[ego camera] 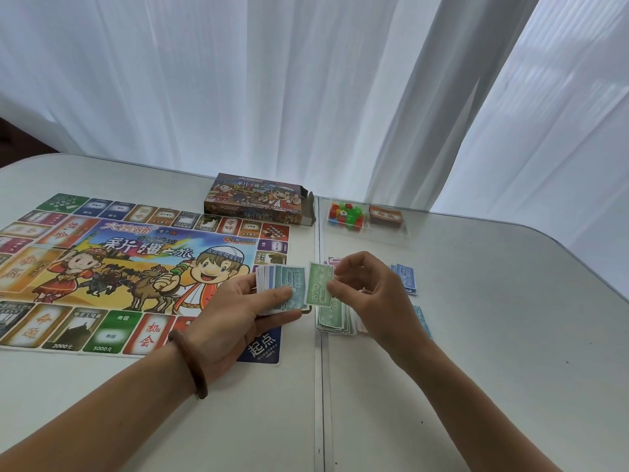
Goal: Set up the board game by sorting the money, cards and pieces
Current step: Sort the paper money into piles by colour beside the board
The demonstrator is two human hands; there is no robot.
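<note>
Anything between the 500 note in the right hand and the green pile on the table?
Nothing visible. The right hand pinches the 500 note close by the green pile, with no thing between them. The left hand holds its stack to the left, off that path.

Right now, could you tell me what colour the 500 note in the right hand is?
Green: the 500 note, clearest in the head view.

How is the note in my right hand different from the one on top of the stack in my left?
The 500 note is green; the 1000 note is blue. The 500 note is pinched alone by the right hand; the 1000 note tops a stack held in the left hand. Both are paper play money.
</note>
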